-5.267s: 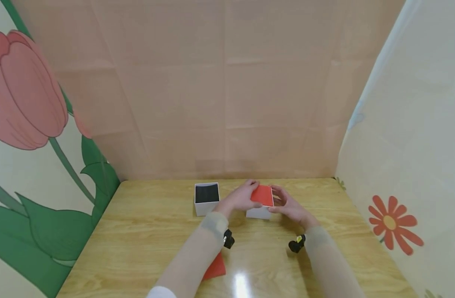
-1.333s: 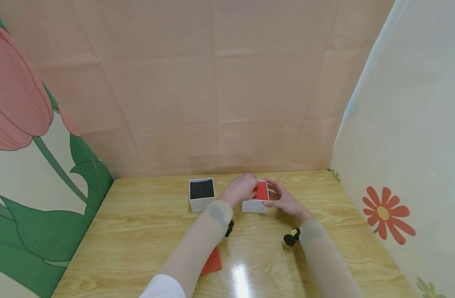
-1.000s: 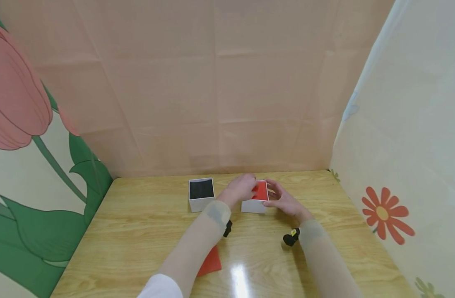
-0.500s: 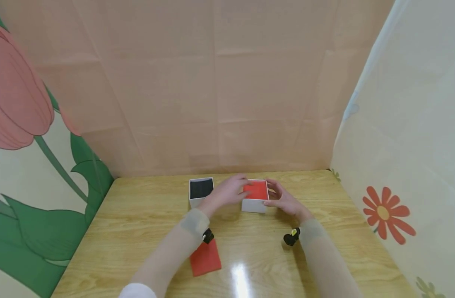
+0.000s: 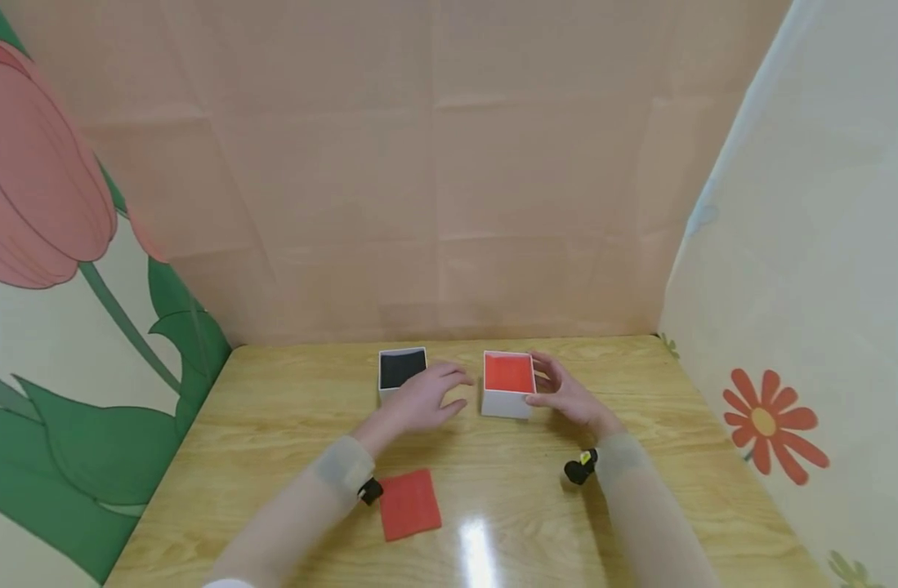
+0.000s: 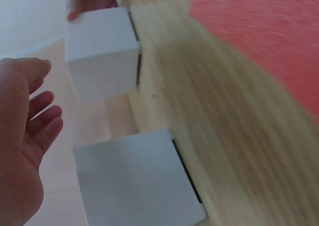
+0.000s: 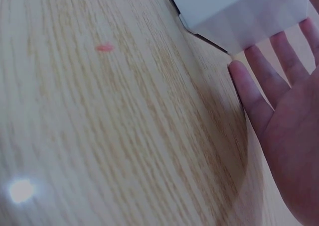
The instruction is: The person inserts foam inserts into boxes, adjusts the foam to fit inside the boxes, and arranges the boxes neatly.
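My left hand (image 5: 422, 400) hangs relaxed with nothing in it, just in front of a white box (image 5: 383, 394) with black lining or cloth (image 5: 400, 367) inside. To its right stands a second white box (image 5: 506, 403), filled near its rim with a flat red cloth (image 5: 509, 373). Against this box's right side rest the fingertips of my right hand (image 5: 566, 396), the thumb at its front corner. Extended, spread fingers (image 7: 259, 84) show along the box wall (image 7: 249, 17) in the right wrist view. Both boxes' outer walls appear in the left wrist view.
A square red cloth (image 5: 410, 505) lies flat on the wooden table (image 5: 301, 457), near the left forearm. Pinkish-brown sheeting (image 5: 449, 204) hangs behind the table. Flower-printed sheets (image 5: 824, 286) flank both sides. A bright reflection shows at the front.
My left hand has drawn out of the right box and moved left and nearer, uncovering the red inside and the front red cloth. The right hand stays at the right box's side.
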Available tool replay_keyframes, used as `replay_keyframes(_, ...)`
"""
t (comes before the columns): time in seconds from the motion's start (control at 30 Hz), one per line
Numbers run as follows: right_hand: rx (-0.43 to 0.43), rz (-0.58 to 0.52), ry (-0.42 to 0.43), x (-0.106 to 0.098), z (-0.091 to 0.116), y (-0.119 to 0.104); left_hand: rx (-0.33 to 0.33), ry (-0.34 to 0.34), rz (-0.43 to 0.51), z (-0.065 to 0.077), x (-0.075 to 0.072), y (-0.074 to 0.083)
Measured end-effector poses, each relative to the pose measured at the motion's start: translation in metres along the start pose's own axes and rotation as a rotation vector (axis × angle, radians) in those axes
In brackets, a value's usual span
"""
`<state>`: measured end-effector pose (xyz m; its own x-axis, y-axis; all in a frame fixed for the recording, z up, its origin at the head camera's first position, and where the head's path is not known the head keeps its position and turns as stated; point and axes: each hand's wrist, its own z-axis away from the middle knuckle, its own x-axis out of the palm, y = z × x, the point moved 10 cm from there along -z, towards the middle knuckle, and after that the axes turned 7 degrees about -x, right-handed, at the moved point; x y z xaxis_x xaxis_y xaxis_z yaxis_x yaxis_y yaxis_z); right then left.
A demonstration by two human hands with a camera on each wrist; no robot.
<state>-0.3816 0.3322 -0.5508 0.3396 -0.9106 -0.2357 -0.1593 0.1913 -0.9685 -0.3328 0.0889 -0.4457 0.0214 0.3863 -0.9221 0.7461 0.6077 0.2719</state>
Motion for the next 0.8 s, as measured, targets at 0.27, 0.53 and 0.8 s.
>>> replay_keyframes(0.27,-0.017,-0.003,-0.004,-0.001,-0.001,-0.001,0.04,0.0,-0.003,0.035,0.006,-0.008)
replay_keyframes(0.53,-0.007,-0.017,0.002,-0.003,-0.003,0.003,0.068,0.002,0.023,0.073,0.008,-0.016)
replay_keyframes(0.8,0.025,0.007,0.004,-0.005,-0.002,0.008,-0.079,-0.193,0.018,0.107,0.024,-0.03)
